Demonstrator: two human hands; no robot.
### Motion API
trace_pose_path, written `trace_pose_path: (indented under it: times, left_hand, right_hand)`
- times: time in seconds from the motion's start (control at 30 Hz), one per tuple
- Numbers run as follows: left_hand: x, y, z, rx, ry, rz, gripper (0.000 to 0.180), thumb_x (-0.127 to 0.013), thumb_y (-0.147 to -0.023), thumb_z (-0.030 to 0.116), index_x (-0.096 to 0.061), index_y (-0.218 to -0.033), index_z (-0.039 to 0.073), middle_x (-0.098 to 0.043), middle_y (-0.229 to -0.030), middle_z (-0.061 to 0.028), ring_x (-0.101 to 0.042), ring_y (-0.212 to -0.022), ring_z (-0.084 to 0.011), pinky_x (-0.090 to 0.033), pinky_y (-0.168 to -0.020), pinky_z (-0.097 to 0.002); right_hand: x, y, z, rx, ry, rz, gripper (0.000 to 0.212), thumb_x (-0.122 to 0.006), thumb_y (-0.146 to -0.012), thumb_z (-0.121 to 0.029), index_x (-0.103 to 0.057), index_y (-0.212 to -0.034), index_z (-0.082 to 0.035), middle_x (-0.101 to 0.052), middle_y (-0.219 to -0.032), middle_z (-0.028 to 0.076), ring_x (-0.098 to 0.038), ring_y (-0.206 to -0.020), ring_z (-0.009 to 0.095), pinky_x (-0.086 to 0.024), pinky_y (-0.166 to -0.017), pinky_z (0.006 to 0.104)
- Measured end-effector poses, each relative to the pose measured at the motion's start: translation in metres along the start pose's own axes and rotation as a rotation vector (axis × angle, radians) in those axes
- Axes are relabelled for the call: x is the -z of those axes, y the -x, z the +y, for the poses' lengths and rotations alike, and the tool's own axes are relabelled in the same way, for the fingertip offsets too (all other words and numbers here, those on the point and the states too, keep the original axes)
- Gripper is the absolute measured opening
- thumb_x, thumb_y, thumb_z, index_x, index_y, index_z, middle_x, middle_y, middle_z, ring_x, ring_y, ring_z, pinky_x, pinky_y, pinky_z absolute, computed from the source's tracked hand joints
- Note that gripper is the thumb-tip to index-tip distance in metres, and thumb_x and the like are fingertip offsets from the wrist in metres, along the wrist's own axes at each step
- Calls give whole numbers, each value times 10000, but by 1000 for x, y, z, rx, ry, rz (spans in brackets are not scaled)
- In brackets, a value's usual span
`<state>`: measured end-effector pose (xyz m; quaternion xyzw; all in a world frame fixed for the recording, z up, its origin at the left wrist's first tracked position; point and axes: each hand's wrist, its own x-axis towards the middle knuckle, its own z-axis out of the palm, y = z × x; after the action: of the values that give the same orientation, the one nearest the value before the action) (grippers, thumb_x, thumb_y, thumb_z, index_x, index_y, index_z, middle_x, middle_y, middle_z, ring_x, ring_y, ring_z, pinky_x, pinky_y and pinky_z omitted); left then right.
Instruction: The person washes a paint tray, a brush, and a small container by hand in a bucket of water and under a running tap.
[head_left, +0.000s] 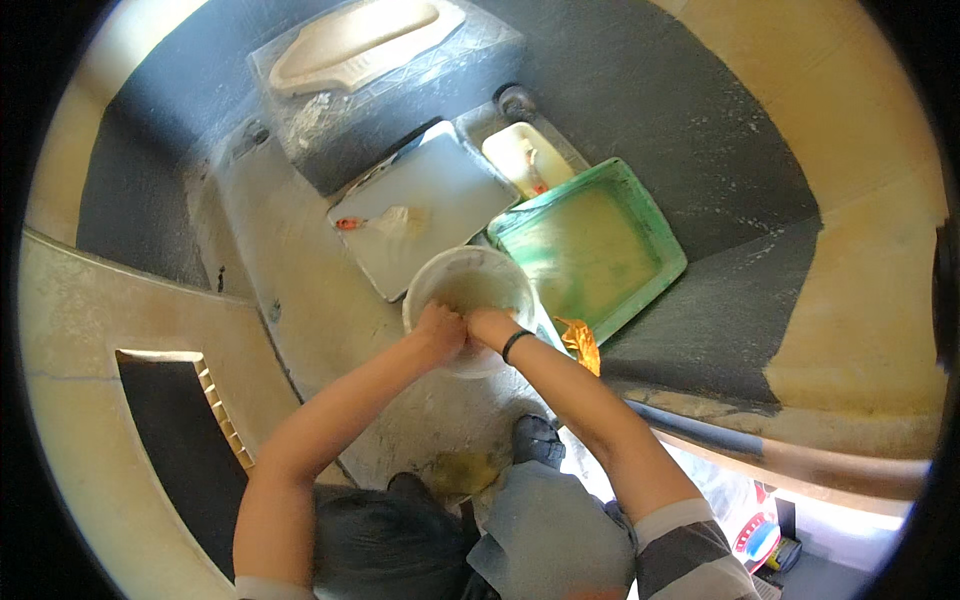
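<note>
A round whitish bucket (pixel 470 262) stands in front of me, and both of my hands reach down into it. My left hand (pixel 440 330) is curled into a fist over the near part of the bucket. Close against it is my right hand (pixel 490 328), with a black band on its wrist and its fingers bent downward. The two hands nearly touch at the middle of the bucket. Whatever lies between or under the fingers is hidden by the hands. Inside the bucket the contents are hard to make out.
Beyond the bucket are a grey rectangular tray (pixel 440 180) bearing a red-handled item, a green tray (pixel 672 270) with murky liquid, and a small cream tray (pixel 510 150). Orange crumpled plastic (pixel 580 343) lies by the green tray. A squat toilet (pixel 365 45) sits on a raised step.
</note>
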<state>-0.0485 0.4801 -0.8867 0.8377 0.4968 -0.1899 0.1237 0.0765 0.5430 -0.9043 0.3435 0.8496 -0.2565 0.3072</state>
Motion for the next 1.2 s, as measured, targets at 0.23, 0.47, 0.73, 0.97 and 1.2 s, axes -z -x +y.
trace_pose_path:
  times: [0.23,0.47,0.73,0.97,1.2]
  left_hand:
    - [19,-31,-19,182,263,-257,285,-654,-915,282,-758,-1120,113,-736,-1175,-105,-679,-1157,-276,-485,-1025,-432]
    - [88,20,-47,-217,994,203,380,-688,-901,197,-618,-1221,4,-718,-1146,-164,-667,-1105,-337,-512,-988,-419]
    - [121,85,-71,95,976,416,271,-608,-924,146,-668,-1147,4,-726,-1019,-215,-699,-907,-368,-550,-846,-410]
    - [128,83,-29,371,306,147,178,-614,-835,141,-742,-832,17,-728,-897,-223,-723,-860,-394,-580,-746,-497]
    - [103,27,-31,424,363,48,233,-651,-827,216,-773,-897,31,-746,-954,-200,-726,-897,-387,-589,-792,-482]
  right_hand:
    - [31,31,24,92,-250,217,249,-641,-838,-196,-741,-1004,-39,-721,-915,240,-709,-911,380,-555,-809,488]
    - [164,207,-4,327,-915,628,211,-472,-973,-25,-660,-1066,-12,-623,-861,5,-575,-832,84,-503,-740,274]
    - [178,237,-15,657,-1146,556,490,-612,-931,72,-507,-1396,-43,-658,-1256,83,-614,-1149,137,-505,-1001,296]
    - [68,69,5,235,-283,142,442,-601,-854,-76,-605,-1296,-74,-729,-998,217,-721,-978,323,-569,-837,435]
    - [29,-4,33,237,-153,276,407,-656,-796,-63,-662,-1202,-23,-704,-1155,220,-687,-1036,399,-545,-877,453]
